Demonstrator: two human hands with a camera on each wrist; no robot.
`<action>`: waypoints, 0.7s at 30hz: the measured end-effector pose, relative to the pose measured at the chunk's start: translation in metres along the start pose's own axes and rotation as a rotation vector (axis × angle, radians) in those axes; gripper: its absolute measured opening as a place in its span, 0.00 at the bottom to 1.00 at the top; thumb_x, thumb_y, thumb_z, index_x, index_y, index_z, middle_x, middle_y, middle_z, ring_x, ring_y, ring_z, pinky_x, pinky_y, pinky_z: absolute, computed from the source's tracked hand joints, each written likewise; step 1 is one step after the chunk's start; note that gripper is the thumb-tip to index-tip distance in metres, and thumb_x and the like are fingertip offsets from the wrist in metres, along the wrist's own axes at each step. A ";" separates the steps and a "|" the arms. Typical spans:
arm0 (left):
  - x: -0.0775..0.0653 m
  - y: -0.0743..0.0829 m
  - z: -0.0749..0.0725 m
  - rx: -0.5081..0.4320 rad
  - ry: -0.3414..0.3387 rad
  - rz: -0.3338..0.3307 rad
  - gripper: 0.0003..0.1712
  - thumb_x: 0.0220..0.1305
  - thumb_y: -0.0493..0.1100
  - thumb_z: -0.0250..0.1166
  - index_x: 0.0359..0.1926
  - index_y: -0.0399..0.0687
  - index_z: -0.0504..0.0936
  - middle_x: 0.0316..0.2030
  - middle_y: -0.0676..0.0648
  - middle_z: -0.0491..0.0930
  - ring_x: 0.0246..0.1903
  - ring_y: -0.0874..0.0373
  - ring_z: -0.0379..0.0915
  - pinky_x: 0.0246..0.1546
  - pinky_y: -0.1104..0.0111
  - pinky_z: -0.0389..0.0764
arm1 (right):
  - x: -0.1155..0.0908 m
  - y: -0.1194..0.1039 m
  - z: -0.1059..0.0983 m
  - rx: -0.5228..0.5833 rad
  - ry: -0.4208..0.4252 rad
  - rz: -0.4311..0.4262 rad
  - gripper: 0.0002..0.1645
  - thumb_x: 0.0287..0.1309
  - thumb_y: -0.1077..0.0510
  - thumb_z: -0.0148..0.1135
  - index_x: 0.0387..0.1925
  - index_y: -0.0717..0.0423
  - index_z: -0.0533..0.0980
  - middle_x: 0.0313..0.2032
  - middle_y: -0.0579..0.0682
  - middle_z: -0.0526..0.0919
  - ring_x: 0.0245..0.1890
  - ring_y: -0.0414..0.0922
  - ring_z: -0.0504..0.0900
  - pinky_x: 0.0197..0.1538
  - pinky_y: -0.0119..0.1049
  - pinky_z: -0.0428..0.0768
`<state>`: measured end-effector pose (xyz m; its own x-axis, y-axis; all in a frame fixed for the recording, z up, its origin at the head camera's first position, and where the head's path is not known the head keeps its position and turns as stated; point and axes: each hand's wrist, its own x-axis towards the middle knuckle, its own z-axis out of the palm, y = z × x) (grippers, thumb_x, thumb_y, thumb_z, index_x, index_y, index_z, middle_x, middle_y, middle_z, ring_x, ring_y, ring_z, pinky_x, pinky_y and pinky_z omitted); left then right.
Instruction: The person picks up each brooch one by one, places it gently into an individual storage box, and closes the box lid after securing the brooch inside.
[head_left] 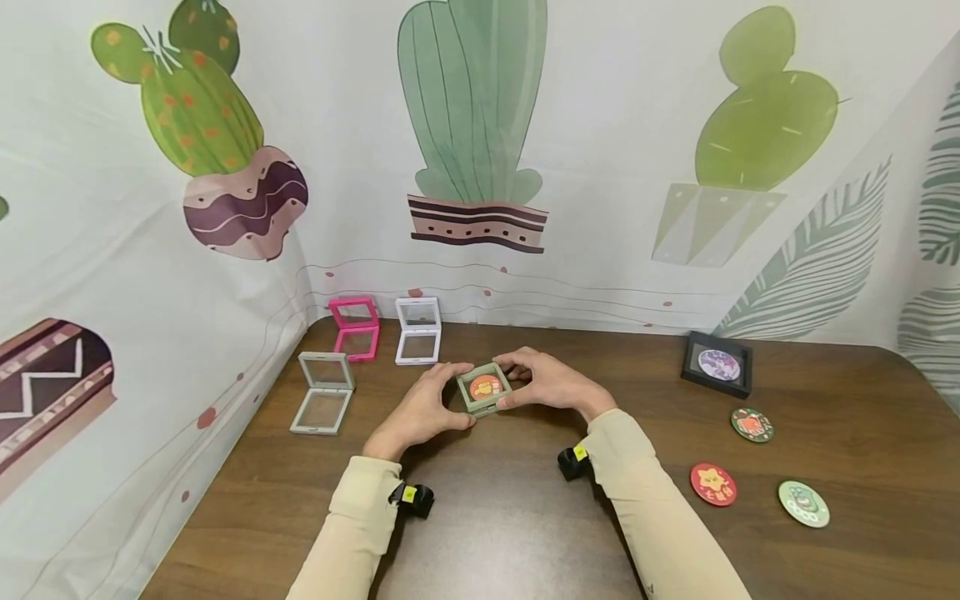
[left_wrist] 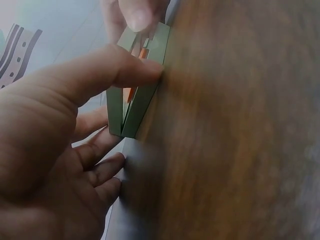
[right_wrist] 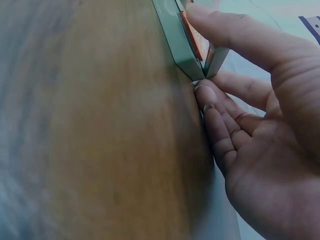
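Note:
Near the table's middle, my left hand [head_left: 420, 410] and right hand [head_left: 551, 383] hold a small green hinged display case [head_left: 489, 408] from either side. A round orange badge [head_left: 486, 386] shows inside it. The left wrist view has my left thumb across the case's edge [left_wrist: 115, 112], with fingers behind; the two halves stand slightly apart, the orange badge [left_wrist: 131, 92] between them. The right wrist view catches my right thumb at the case [right_wrist: 186, 59] near the badge's orange edge [right_wrist: 196, 42], fingertips at its hinge-like bottom corner.
On the left stand unfolded cases: pink [head_left: 356, 340], white [head_left: 418, 347] and grey-green [head_left: 321, 408]. At right lie a black case [head_left: 738, 385] with a purple badge [head_left: 718, 365], and a dark green badge [head_left: 752, 425], red badge [head_left: 712, 484] and pale green badge [head_left: 803, 503]. A cactus-print cloth [head_left: 600, 167] hangs behind.

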<state>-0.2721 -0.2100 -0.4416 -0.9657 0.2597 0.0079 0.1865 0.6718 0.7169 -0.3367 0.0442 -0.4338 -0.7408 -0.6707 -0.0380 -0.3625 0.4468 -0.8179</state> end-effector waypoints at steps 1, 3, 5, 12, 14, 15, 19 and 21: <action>0.000 0.000 0.000 0.000 -0.002 -0.004 0.50 0.51 0.40 0.81 0.75 0.47 0.72 0.75 0.34 0.65 0.77 0.38 0.56 0.74 0.42 0.62 | 0.000 0.000 0.000 0.004 0.000 0.002 0.44 0.58 0.50 0.81 0.73 0.56 0.73 0.62 0.53 0.76 0.59 0.50 0.79 0.64 0.46 0.78; 0.000 0.000 0.000 0.000 -0.009 -0.009 0.49 0.52 0.41 0.81 0.76 0.47 0.72 0.76 0.34 0.64 0.78 0.38 0.54 0.75 0.41 0.61 | 0.001 0.000 0.001 0.010 0.003 0.002 0.44 0.58 0.51 0.82 0.73 0.56 0.73 0.62 0.54 0.76 0.59 0.50 0.79 0.64 0.46 0.79; -0.001 0.000 0.000 0.000 -0.010 -0.013 0.50 0.52 0.42 0.81 0.76 0.47 0.71 0.77 0.33 0.63 0.79 0.38 0.51 0.75 0.41 0.60 | 0.001 0.000 0.002 0.017 0.005 0.001 0.44 0.58 0.52 0.82 0.72 0.57 0.73 0.61 0.54 0.76 0.58 0.50 0.79 0.64 0.46 0.79; -0.001 0.001 -0.001 0.014 -0.002 0.000 0.50 0.52 0.45 0.80 0.76 0.44 0.71 0.75 0.35 0.66 0.77 0.38 0.55 0.74 0.42 0.62 | 0.001 0.001 0.004 0.017 0.013 0.006 0.45 0.57 0.53 0.83 0.72 0.58 0.73 0.60 0.54 0.76 0.57 0.48 0.79 0.63 0.46 0.79; -0.001 0.001 0.000 0.011 -0.002 -0.006 0.49 0.53 0.46 0.80 0.76 0.44 0.71 0.75 0.35 0.66 0.77 0.39 0.55 0.75 0.42 0.62 | 0.001 0.000 0.004 0.013 0.015 0.006 0.45 0.57 0.54 0.83 0.72 0.58 0.73 0.60 0.54 0.76 0.57 0.49 0.78 0.64 0.46 0.78; -0.001 0.001 0.000 0.010 -0.001 -0.007 0.49 0.54 0.46 0.80 0.76 0.44 0.71 0.75 0.35 0.66 0.78 0.38 0.55 0.75 0.42 0.61 | 0.001 0.000 0.004 0.011 0.016 0.006 0.45 0.57 0.54 0.83 0.72 0.58 0.73 0.61 0.54 0.76 0.57 0.49 0.78 0.64 0.46 0.78; -0.001 0.002 0.000 0.000 0.000 -0.010 0.49 0.54 0.45 0.80 0.76 0.44 0.71 0.75 0.35 0.66 0.78 0.38 0.53 0.75 0.41 0.61 | 0.001 0.000 0.005 0.008 0.018 0.009 0.45 0.56 0.54 0.83 0.72 0.58 0.73 0.61 0.54 0.75 0.57 0.49 0.78 0.64 0.47 0.78; -0.001 0.002 0.000 0.001 0.000 -0.007 0.49 0.55 0.45 0.80 0.76 0.43 0.71 0.75 0.35 0.66 0.78 0.38 0.54 0.75 0.41 0.61 | 0.001 0.000 0.005 0.011 0.019 0.012 0.44 0.56 0.54 0.83 0.72 0.58 0.73 0.61 0.53 0.75 0.58 0.49 0.78 0.64 0.47 0.78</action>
<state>-0.2711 -0.2088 -0.4397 -0.9669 0.2551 0.0027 0.1798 0.6740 0.7165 -0.3343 0.0401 -0.4365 -0.7557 -0.6538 -0.0367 -0.3478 0.4482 -0.8235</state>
